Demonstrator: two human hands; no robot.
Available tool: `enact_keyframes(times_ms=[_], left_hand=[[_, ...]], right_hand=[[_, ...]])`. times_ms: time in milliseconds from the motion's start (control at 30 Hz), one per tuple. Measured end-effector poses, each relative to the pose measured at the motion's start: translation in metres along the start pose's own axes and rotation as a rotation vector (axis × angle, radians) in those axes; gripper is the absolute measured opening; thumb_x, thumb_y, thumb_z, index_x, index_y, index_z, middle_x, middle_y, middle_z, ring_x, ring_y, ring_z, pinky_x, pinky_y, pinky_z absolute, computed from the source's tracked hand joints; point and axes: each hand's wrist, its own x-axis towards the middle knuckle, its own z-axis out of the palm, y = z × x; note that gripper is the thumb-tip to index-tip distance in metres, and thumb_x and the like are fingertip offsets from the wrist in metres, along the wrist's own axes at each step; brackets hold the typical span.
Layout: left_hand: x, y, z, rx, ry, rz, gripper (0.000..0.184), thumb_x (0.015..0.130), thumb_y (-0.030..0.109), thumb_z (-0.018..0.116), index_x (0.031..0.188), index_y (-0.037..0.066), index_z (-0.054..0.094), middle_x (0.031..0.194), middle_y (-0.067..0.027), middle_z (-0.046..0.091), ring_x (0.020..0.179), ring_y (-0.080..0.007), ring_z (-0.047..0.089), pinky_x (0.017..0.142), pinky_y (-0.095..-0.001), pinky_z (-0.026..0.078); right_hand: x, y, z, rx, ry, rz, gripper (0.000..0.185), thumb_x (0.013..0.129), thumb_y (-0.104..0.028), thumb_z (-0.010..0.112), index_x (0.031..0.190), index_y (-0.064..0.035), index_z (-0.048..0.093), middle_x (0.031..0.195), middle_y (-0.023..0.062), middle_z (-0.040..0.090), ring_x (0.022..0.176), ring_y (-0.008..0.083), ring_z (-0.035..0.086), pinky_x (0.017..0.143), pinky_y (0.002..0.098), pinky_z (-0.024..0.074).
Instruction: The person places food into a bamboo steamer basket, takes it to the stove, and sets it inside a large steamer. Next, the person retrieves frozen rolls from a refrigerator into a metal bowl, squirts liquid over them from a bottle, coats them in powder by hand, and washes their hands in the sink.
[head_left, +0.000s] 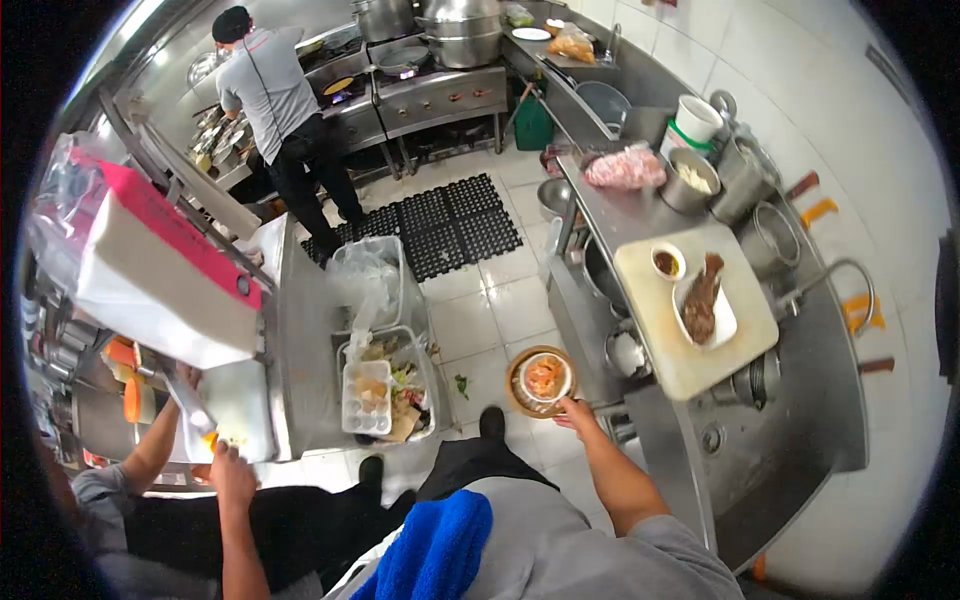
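Note:
My right hand (574,415) is closed on the rim of a round wooden plate (515,398), held low over the floor tiles to the right of my shoes. A white bowl (567,372) with orange and reddish food in it sits on the plate. My left hand is out of view. Right of my arm, on the steel counter, a white cutting board (640,290) carries a white dish (720,330) with a piece of browned meat on the bone (703,300). A small cup of dark sauce (667,262) is beside the dish.
At left, a co-worker's hands (233,474) work with a knife (190,402) over a board. Another person (275,90) stands by the stove. Food-scrap bins (432,400) and a black floor mat (440,225) lie ahead. Steel pots (690,180) line the right counter beside a sink (760,460).

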Motion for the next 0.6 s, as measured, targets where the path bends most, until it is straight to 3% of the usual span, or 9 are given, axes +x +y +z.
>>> enact_keyframes(times_ms=[33,133,200,267,400,467,500,533,600], left_hand=[[-0.013,-0.007,0.018,-0.219,-0.130,-0.069,0.026,0.082,0.026,0.050,0.088,0.008,0.067,0.091,-0.0094,0.063,0.097,-0.0222,0.052,0.096,-0.0449,0.029],[-0.048,-0.038,0.024,-0.075,0.029,0.243,0.027,0.081,0.026,0.047,0.087,0.007,0.065,0.089,-0.0119,0.062,0.092,-0.0258,0.053,0.089,-0.0456,0.033],[-0.037,-0.082,0.026,0.644,0.417,0.476,0.028,0.081,0.027,0.046,0.086,0.006,0.064,0.088,-0.0135,0.061,0.089,-0.0281,0.054,0.084,-0.0461,0.035],[0.042,-0.169,0.032,1.630,0.889,0.302,0.029,0.081,0.028,0.045,0.085,0.005,0.063,0.086,-0.0151,0.061,0.086,-0.0305,0.055,0.079,-0.0466,0.037],[0.299,-0.338,0.038,1.921,0.249,-0.010,0.032,0.080,0.029,0.042,0.083,0.004,0.061,0.084,-0.0184,0.060,0.079,-0.0353,0.056,0.069,-0.0475,0.041],[0.414,-0.331,0.048,1.855,-0.075,0.003,0.033,0.080,0.029,0.040,0.082,0.003,0.060,0.082,-0.0200,0.060,0.076,-0.0376,0.057,0.064,-0.0479,0.043],[0.461,-0.318,0.080,1.338,0.322,-0.339,0.033,0.081,0.033,0.046,0.082,0.004,0.060,0.074,-0.0154,0.060,0.072,-0.0308,0.058,0.061,-0.0441,0.044],[0.506,-0.300,0.111,1.029,0.352,-0.481,0.034,0.082,0.038,0.050,0.085,0.006,0.061,0.071,-0.0085,0.059,0.072,-0.0207,0.059,0.064,-0.0364,0.045],[0.575,-0.269,0.170,0.807,0.246,-0.514,0.046,0.084,0.043,0.051,0.119,0.012,0.048,0.109,-0.0054,0.055,0.095,-0.0209,0.054,0.080,-0.0425,0.042]], right_hand=[[0.017,-0.016,0.009,-0.020,-0.032,-0.007,0.044,0.074,-0.029,0.057,0.101,0.0045,0.052,0.089,0.0145,0.061,0.075,0.0236,0.063,0.069,0.0316,0.0529],[0.062,-0.077,0.034,-0.064,-0.108,-0.030,0.041,0.074,-0.028,0.056,0.101,0.0038,0.052,0.087,0.0138,0.061,0.075,0.0237,0.063,0.070,0.0313,0.0525],[0.091,-0.113,0.055,-0.072,-0.206,-0.026,0.044,0.074,-0.031,0.058,0.099,0.0045,0.054,0.086,0.0156,0.061,0.072,0.0235,0.063,0.067,0.0309,0.0529],[0.110,-0.156,0.075,-0.069,-0.191,-0.061,0.048,0.072,-0.034,0.061,0.097,0.0063,0.056,0.087,0.0170,0.061,0.070,0.0230,0.063,0.066,0.0305,0.0536],[0.150,-0.255,0.106,-0.262,-0.248,0.041,0.043,0.069,-0.029,0.060,0.093,0.0078,0.057,0.084,0.0169,0.063,0.073,0.0233,0.064,0.065,0.0302,0.0546],[0.175,-0.299,0.118,-0.299,-0.264,0.024,0.044,0.069,-0.029,0.060,0.091,0.0080,0.057,0.084,0.0171,0.063,0.073,0.0227,0.065,0.065,0.0298,0.0545],[0.187,-0.319,0.126,-0.335,-0.287,0.002,0.044,0.069,-0.030,0.060,0.090,0.0082,0.058,0.083,0.0172,0.063,0.072,0.0221,0.065,0.065,0.0294,0.0544],[0.193,-0.343,0.134,-0.334,-0.299,0.012,0.044,0.069,-0.030,0.060,0.090,0.0082,0.058,0.083,0.0172,0.063,0.072,0.0221,0.065,0.065,0.0294,0.0544],[0.206,-0.399,0.153,-0.434,-0.283,-0.015,0.043,0.069,-0.031,0.059,0.087,0.0085,0.059,0.080,0.0158,0.064,0.069,0.0203,0.065,0.062,0.0276,0.0542]])
